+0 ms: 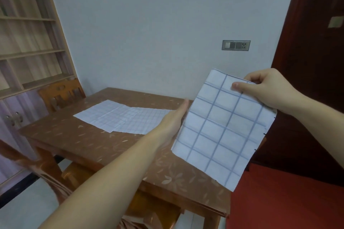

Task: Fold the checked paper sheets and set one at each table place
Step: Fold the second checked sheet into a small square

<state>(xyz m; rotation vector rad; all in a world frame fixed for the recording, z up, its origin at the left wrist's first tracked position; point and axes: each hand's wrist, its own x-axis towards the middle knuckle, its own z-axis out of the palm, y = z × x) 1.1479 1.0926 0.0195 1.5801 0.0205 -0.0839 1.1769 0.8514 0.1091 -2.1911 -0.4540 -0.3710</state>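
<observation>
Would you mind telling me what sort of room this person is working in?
Most likely a dining room or study in a home: a wooden table with a leaf-patterned cover, a wooden chair at its far end, and tall open shelves along the left wall.

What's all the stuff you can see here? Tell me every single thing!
white paper sheet with blue checks: one, white and blue, held up over the table's right end
flat white checked sheets: at least two, white, overlapping on the middle of the table
brown wooden table with leaf-patterned top: one, brown, by the wall
brown wooden chair: one, brown, at the table's far left side
pale wooden bookshelf: one, light wood, far left
grey switch and socket panel: one, grey, on the wall
dark red-brown door: one, right side
left hand: one, fingers straight, touching the held sheet's left edge
right hand: one, pinches the held sheet's top corner
</observation>
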